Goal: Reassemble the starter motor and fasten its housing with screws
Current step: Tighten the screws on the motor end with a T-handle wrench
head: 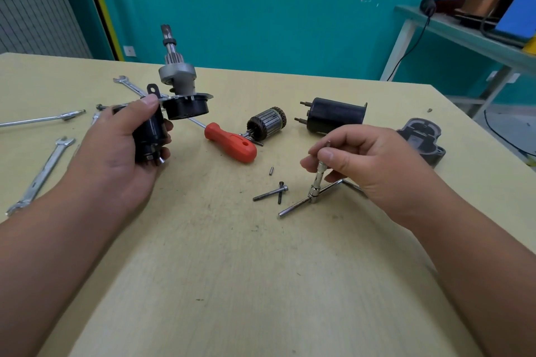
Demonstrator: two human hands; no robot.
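The person's left hand (116, 153) is gripping the black cylindrical solenoid body (149, 136) of the half-built starter assembly, fingers wrapped round it and thumb pressing on top. It is holding the assembly up off the pale yellow wooden table (261, 284) at the left, so the grey metal pinion shaft (174, 64) is pointing upward and the black round gear cup (187, 109) is hanging clear beside the thumb. I'd judge that hold is leaving the cup's side free for the next part. The right hand (374, 162) is pinching the upright stem of a chrome T-handle socket driver (314, 191) between thumb and fingertips, with the crossbar resting on the table at the near right, seemingly being readied. Just left of it, two long dark screws (269, 193) are lying crossed, handy for fastening. Farther back, the copper-wound armature (266, 123), the black cylindrical motor housing (333, 117) and the black moulded end cover (420, 139) are lying apart, so reassembly looks early. A red-handled screwdriver (230, 143) is lying beside the armature, and steel spanners (43, 174) are lying spread at the left.
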